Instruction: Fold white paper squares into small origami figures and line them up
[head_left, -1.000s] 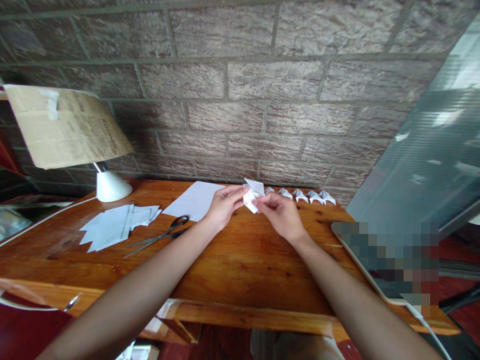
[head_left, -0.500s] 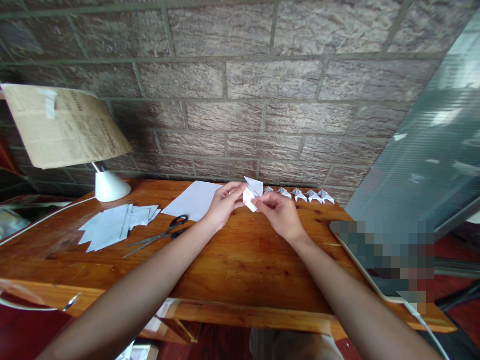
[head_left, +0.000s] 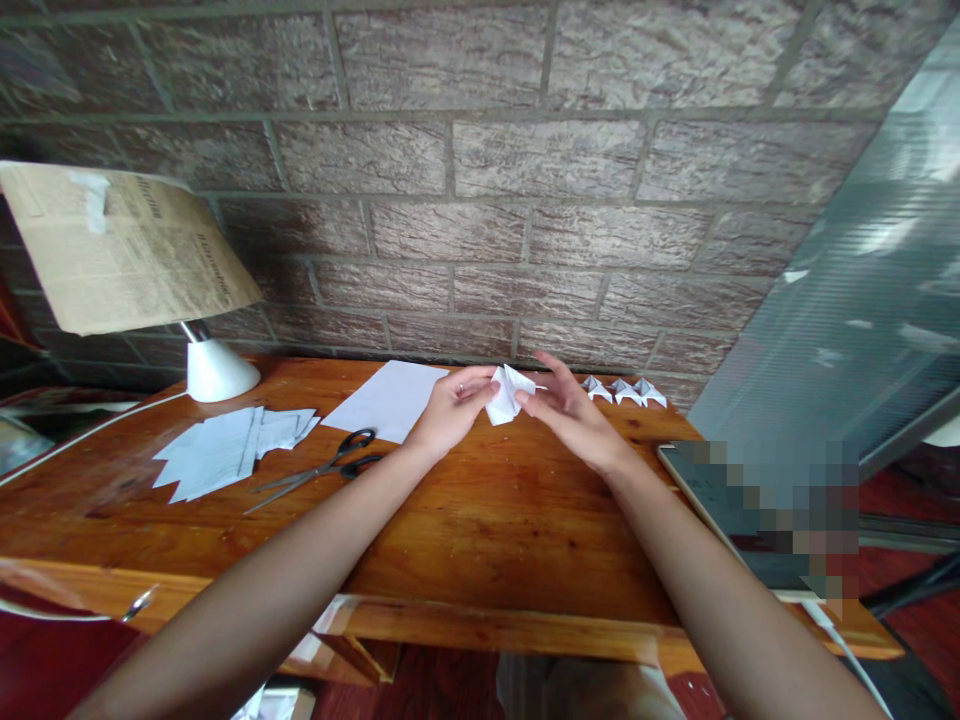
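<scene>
A small piece of folded white paper [head_left: 504, 398] is held up over the back middle of the wooden desk. My left hand [head_left: 453, 408] pinches its left side between thumb and fingers. From the right, the thumb of my right hand [head_left: 564, 412] presses on the paper, while its fingers reach up behind, one of them raised. Beyond my right hand, small folded paper pieces [head_left: 627, 391] stand in a row near the wall; my hand hides part of that row. Behind my left hand lies a blank white sheet [head_left: 379, 402].
Black-handled scissors [head_left: 322, 467] lie near my left forearm. Cut paper pieces [head_left: 225, 450] are spread on the desk [head_left: 495, 540] farther left. A lamp [head_left: 217, 370] stands at the back left. A tablet-like device [head_left: 720, 510], partly blurred, with a white cable, is at the right edge.
The folded paper has turned and its flaps are spread differently. My right hand's fingers have lifted and opened out behind it, covering more of the row. My left hand keeps its hold.
</scene>
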